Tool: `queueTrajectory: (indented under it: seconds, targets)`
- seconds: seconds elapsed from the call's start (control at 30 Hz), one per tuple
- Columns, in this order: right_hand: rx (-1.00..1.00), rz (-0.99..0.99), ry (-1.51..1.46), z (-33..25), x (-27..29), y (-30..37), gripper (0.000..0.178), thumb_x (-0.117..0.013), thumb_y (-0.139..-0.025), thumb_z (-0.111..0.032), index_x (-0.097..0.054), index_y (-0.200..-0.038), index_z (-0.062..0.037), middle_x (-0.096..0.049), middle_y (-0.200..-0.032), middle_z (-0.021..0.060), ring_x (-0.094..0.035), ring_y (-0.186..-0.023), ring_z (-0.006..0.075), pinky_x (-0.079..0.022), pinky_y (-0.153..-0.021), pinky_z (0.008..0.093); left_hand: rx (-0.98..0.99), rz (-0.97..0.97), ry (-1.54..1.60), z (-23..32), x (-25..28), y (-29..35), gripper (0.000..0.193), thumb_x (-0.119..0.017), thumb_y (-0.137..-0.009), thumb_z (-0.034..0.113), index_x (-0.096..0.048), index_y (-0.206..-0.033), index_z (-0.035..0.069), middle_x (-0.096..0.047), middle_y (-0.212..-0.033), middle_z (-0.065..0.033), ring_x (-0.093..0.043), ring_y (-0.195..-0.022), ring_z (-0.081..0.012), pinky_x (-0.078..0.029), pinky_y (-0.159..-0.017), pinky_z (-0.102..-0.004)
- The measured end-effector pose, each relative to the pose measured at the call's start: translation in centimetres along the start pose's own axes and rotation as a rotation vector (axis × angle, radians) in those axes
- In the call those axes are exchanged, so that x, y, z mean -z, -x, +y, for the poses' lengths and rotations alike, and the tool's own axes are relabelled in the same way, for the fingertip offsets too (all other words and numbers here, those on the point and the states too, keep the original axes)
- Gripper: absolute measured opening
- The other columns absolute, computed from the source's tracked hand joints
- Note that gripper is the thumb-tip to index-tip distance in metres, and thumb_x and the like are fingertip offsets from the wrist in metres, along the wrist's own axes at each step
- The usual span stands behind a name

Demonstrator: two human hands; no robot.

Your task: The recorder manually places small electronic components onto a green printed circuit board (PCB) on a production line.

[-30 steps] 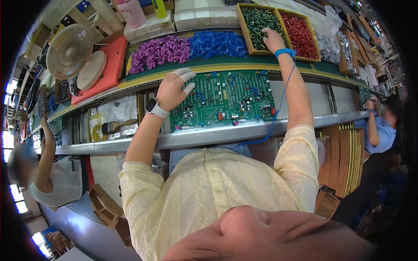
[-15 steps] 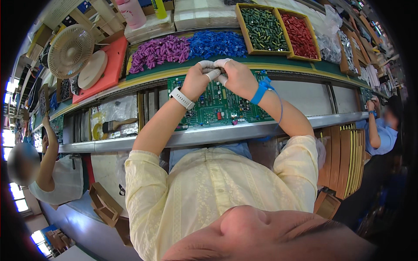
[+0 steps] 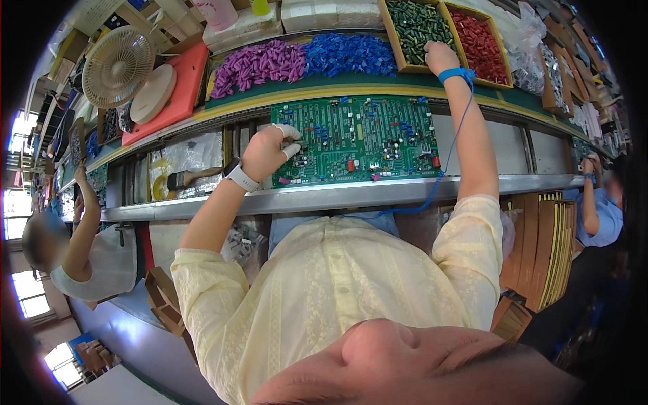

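Observation:
A green circuit board (image 3: pixel 361 143) with many small parts lies lengthwise in front of me. My left hand (image 3: pixel 270 150), in white finger covers, is over the board's left part. Its fingers are loosely bent, thumb and fingertips a little apart, with nothing visible between them. My right hand (image 3: pixel 441 59) reaches into a yellow-edged box (image 3: pixel 399 62) of dark green, cylinder-shaped parts (image 3: pixel 420 27). Its fingers are bent together over the pile, and the fingertips are hidden. A blue wrist strap (image 3: pixel 457 75) with a blue cord is on my right wrist.
Purple parts (image 3: pixel 260 65) and blue parts (image 3: pixel 349 55) lie in heaps behind the board, with a box of red parts (image 3: pixel 478 47) at right. A metal rail (image 3: pixel 331 192) runs along the front. A brush (image 3: pixel 192 178) and fan (image 3: pixel 118 66) are left; people work at both sides.
Both hands were together over the board's far edge. My right hand has moved right and away into the green parts; my left hand has come back toward the board's left side.

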State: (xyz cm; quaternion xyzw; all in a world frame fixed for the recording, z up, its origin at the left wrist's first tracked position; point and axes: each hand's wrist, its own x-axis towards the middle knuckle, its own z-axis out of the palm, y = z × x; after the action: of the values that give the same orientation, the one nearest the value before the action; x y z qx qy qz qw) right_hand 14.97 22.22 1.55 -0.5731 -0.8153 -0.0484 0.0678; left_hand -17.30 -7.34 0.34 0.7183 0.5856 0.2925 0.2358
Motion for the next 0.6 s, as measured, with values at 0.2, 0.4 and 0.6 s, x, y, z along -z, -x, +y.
queueTrajectory:
  seconds: [0.2,0.4,0.6]
  targets:
    - [0.069,0.180,-0.131,-1.5,-0.2,0.7,0.021,-0.048,-0.081,-0.008,-0.060,-0.098,-0.0059,-0.051,-0.105,0.0221,-0.056,-0.087,0.0395,-0.048,-0.076,0.0460,-0.063,-0.052,-0.015,-0.8,-1.0,-0.2,0.016,-0.066,-0.072,0.010,-0.063,-0.085,0.003,-0.062,-0.082,-0.0112,-0.060,-0.073,-0.0264,-0.048,-0.067,-0.0347]
    - [0.518,-0.010,-0.705,-11.7,2.3,9.1,0.020,-0.057,-0.078,-0.014,-0.061,-0.095,-0.0031,-0.060,-0.094,0.0144,-0.057,-0.091,0.0282,-0.045,-0.081,0.0357,-0.181,-0.049,-0.221,-1.4,-0.9,0.8,0.011,-0.063,-0.072,0.009,-0.064,-0.082,0.005,-0.063,-0.080,-0.0110,-0.058,-0.076,-0.0298,-0.046,-0.071,-0.0391]
    - [0.792,-0.243,-0.762,-17.7,1.1,14.3,0.013,-0.058,-0.076,-0.010,-0.061,-0.089,-0.0086,-0.059,-0.088,0.0086,-0.055,-0.088,0.0274,-0.041,-0.078,0.0391,-0.202,-0.029,-0.223,-1.6,-1.4,0.7,0.013,-0.065,-0.069,0.006,-0.063,-0.082,0.006,-0.062,-0.079,-0.0097,-0.058,-0.075,-0.0285,-0.046,-0.069,-0.0373]
